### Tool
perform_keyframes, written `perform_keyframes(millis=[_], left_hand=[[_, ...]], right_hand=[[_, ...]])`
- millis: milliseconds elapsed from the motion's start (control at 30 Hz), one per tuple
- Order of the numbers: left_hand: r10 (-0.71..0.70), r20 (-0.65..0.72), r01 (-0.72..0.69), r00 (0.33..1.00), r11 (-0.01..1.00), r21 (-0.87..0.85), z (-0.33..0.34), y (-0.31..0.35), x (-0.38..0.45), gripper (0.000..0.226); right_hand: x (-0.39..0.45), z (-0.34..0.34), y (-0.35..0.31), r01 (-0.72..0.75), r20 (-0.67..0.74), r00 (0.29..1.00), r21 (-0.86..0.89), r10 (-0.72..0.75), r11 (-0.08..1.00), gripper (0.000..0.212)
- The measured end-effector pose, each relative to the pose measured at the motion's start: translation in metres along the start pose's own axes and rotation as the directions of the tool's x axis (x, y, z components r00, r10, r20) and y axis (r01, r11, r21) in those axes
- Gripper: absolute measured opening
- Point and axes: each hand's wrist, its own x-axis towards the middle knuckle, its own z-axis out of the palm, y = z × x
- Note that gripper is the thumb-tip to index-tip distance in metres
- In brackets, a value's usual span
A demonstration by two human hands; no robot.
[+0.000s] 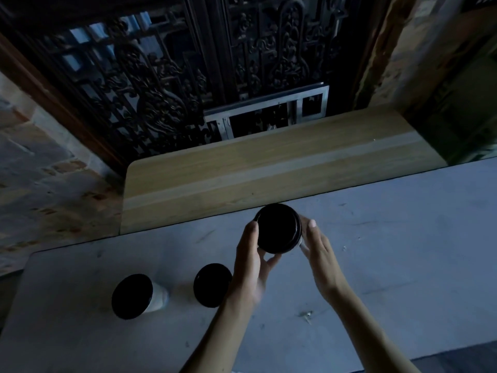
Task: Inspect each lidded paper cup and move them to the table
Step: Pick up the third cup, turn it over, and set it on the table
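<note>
A paper cup with a black lid (278, 228) is held up between both hands above the grey table (390, 251). My left hand (251, 261) curls round its left side and underneath. My right hand (320, 254) lies along its right side with the thumb tip near the lid rim. Only a sliver of white cup wall shows below the lid. Two more lidded cups stand on the table at the lower left: one with its white wall visible (134, 296), and one (212, 285) partly behind my left wrist.
A wooden table (269, 168) adjoins the grey table's far edge. Beyond it stands a dark ornate metal gate (174, 76) with a light metal frame (269, 114) leaning at its foot. Brick paving (48, 184) lies to the left.
</note>
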Motion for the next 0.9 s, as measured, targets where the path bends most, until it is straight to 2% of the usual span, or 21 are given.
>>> perform_keyframes(millis=[133, 267, 400, 533, 600, 733, 900], left_hand=[[-0.075, 0.004, 0.075, 0.997, 0.997, -0.034, -0.009, -0.022, 0.002, 0.042], [-0.068, 0.009, 0.067, 0.998, 0.996, 0.065, -0.023, -0.048, 0.005, 0.035], [-0.072, -0.072, 0.081, 0.995, 0.988, 0.129, -0.035, -0.067, 0.008, 0.056], [-0.112, -0.131, 0.130, 0.985, 0.981, 0.143, -0.047, -0.082, 0.014, 0.059], [-0.125, -0.136, 0.148, 0.983, 0.975, 0.167, -0.053, -0.089, 0.017, 0.049], [-0.102, -0.095, 0.125, 0.990, 0.951, 0.282, -0.064, -0.098, 0.020, 0.014], [-0.050, -0.058, 0.070, 0.997, 0.902, 0.426, -0.069, -0.098, 0.025, 0.017]], right_hand=[[-0.007, -0.010, 0.027, -0.095, -0.024, 0.995, 0.066, 0.097, 0.993, 0.045], [-0.012, -0.017, 0.053, -0.211, -0.007, 0.977, 0.149, 0.214, 0.966, 0.042], [-0.017, -0.022, 0.079, -0.299, 0.010, 0.953, 0.180, 0.302, 0.937, 0.060], [-0.021, -0.024, 0.100, -0.346, 0.022, 0.937, 0.179, 0.348, 0.921, 0.062], [-0.022, -0.026, 0.108, -0.362, 0.017, 0.931, 0.190, 0.365, 0.913, 0.061], [-0.024, -0.029, 0.118, -0.374, 0.001, 0.925, 0.184, 0.381, 0.909, 0.058], [-0.023, -0.029, 0.122, -0.369, -0.023, 0.925, 0.176, 0.379, 0.913, 0.054]])
